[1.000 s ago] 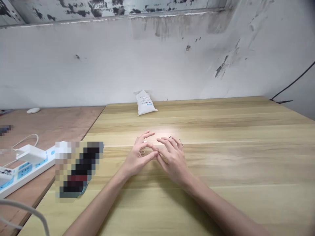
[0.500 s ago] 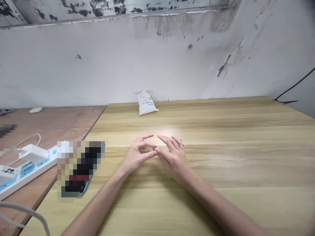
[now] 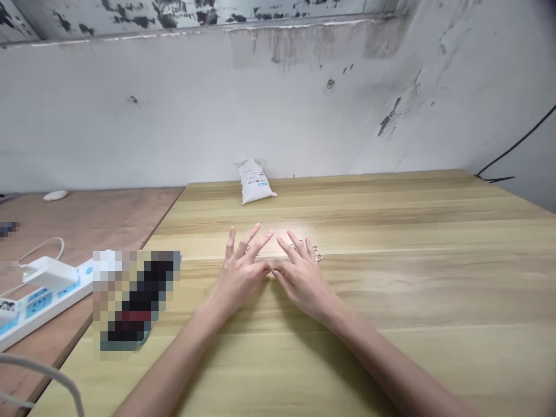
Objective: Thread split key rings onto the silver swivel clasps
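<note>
My left hand [image 3: 240,272] and my right hand [image 3: 304,277] rest together at the middle of the light wooden table [image 3: 391,278]. Their thumbs and forefingers meet in a pinch over a tiny metal piece that looks like a small ring [image 3: 274,271], while the other fingers fan out and upward. Several small metal rings [image 3: 316,255] lie on the wood just beyond my right fingertips, and a few more rings [image 3: 250,249] show between my left fingers.
A small white labelled bag [image 3: 255,181] leans at the wall. On the left are a blurred dark object [image 3: 134,301], a white and blue power strip [image 3: 39,295] with a charger and cable, and a white mouse [image 3: 55,195] on a brown table.
My left fingers have straightened and spread upward from a curled pose. Both hands stay together at the same spot, thumbs still touching.
</note>
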`<state>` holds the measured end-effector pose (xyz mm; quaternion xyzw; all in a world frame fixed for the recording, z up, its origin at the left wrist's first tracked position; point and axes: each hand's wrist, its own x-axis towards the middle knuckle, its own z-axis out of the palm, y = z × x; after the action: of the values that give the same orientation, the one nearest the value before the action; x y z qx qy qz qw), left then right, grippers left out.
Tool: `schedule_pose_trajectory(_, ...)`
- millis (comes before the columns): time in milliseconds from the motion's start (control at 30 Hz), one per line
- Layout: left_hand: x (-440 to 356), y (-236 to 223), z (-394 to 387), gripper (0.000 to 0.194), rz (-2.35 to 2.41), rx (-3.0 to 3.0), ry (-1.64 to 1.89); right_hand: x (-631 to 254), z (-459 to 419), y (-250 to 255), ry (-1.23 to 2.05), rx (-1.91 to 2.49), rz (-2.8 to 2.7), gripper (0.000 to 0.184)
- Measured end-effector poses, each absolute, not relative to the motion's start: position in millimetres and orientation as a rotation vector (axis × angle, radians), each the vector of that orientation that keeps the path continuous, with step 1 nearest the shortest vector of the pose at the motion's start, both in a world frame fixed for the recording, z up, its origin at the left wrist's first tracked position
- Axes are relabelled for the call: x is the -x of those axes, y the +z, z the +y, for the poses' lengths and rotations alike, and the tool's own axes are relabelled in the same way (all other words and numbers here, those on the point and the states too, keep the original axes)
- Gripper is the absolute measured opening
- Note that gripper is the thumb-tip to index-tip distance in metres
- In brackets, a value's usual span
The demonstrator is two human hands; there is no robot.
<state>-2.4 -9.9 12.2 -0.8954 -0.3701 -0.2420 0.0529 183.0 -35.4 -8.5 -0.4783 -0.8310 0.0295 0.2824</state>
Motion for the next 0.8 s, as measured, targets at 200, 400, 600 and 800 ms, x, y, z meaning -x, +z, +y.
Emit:
schedule_pose_trajectory(200,-7.3,14.6,-20.0,0.018,-1.037,2.683,-0.668,-180.6,-37.0,-4.0,0.491,1.389,-2.029,0.021)
schedule_pose_trajectory(400,13.6,15.5,-4.8,0.014,-1.227,2.611,-0.804,-188.5,-32.2,-4.2,0.359,1.353,-2.050,0.021)
schedule_pose_trajectory(600,41.2,1.5,24.9,0.017,-1.591,2.559,-0.918,-225.9,-13.7,-8.1,0.109,1.346,-2.136,0.014)
schedule_pose_trajectory(800,50.7,-1.2,31.3,0.021,-1.672,2.583,-0.868,-245.7,-14.3,7.3,0.074,1.275,-2.278,0.011)
